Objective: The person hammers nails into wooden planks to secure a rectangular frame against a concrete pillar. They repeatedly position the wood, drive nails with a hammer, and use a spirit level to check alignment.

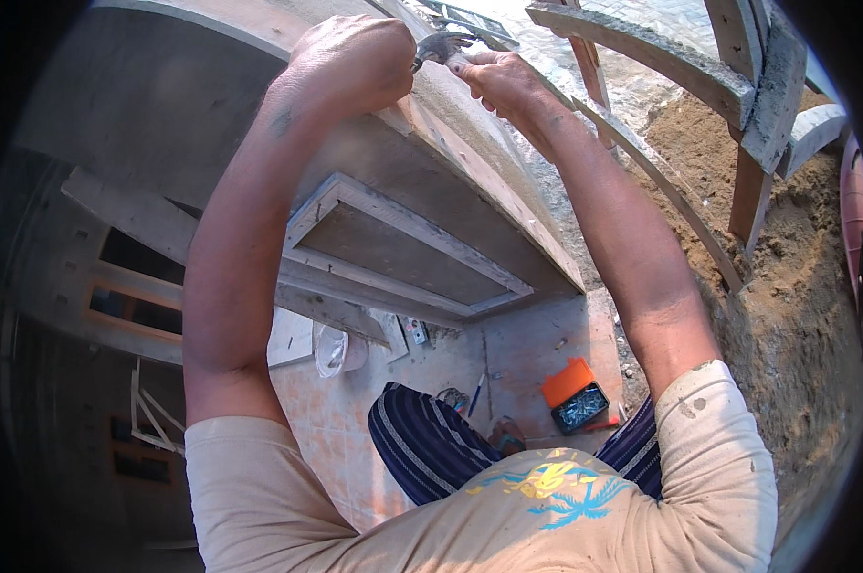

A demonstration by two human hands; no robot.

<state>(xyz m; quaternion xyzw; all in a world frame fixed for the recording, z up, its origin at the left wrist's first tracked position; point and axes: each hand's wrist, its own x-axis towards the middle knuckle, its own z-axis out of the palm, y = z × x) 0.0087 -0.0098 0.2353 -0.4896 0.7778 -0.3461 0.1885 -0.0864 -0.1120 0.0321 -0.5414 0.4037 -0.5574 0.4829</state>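
Observation:
Both my arms are raised to the top of the view, at the edge of a grey plastered overhang (479,205). My right hand (510,88) is closed round the handle of a claw hammer (441,46), whose metal head lies between my two hands. My left hand (355,65) is a closed fist just left of the hammer head, above the overhang's edge. Whatever its fingers hold is hidden. A pale rectangular frame (403,229) runs along the underside of the overhang.
On the tiled floor below stands an orange and black box (570,384) of small metal fasteners, its lid up. A whitish bucket (353,355) is farther left. Cement-crusted boards (661,57) rise at the right over sand (785,277). A plank (126,215) slants at the left.

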